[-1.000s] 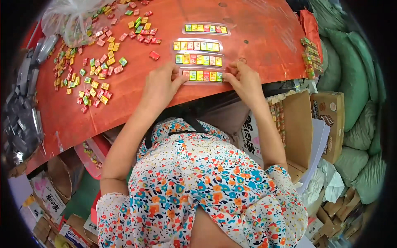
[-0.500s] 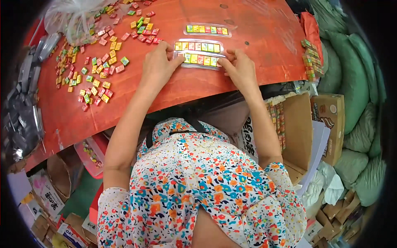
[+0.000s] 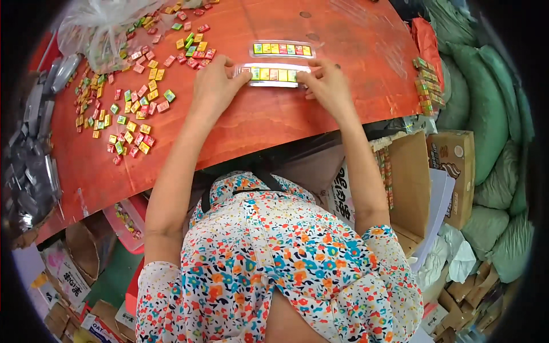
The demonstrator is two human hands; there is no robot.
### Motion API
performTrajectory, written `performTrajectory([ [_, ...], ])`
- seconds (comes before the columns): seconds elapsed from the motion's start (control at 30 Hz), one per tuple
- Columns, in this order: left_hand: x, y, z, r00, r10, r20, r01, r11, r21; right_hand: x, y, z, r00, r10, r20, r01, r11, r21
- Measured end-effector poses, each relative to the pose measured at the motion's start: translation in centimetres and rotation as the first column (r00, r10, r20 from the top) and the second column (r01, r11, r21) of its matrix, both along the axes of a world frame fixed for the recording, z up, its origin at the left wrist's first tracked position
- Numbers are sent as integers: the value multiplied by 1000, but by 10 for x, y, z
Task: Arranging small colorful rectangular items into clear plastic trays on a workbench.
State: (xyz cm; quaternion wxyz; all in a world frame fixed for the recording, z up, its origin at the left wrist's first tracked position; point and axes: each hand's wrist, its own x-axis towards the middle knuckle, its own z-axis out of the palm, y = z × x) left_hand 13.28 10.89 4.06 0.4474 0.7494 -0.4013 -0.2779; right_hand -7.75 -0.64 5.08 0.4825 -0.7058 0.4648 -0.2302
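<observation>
A wide red-orange table (image 3: 240, 126) carries a loose scatter of small coloured candies (image 3: 134, 108) on its left side. Near its far middle lies a clear strip of candies (image 3: 273, 75), just this side of a second filled strip (image 3: 282, 50). The left hand (image 3: 213, 86) and right hand (image 3: 326, 86) pinch its two ends, fingers closed on it.

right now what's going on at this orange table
A person in a flowery top holds a clear strip of coloured sweets at both ends, left hand and right hand, flat on the orange table. A second filled strip lies just beyond it. Loose sweets are scattered to the left, near a plastic bag.
</observation>
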Motion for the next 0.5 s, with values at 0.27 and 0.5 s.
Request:
performTrajectory([
  [0.27, 9, -8, -26, 983, -41, 181, 33, 999, 43, 14, -3, -19, 996, 9, -92, -16, 996, -83],
  [0.5, 8, -47, -1, 997, -63, 41, 66, 996, -67, 6, -40, -4, 996, -5, 94, 1, 999, 40],
])
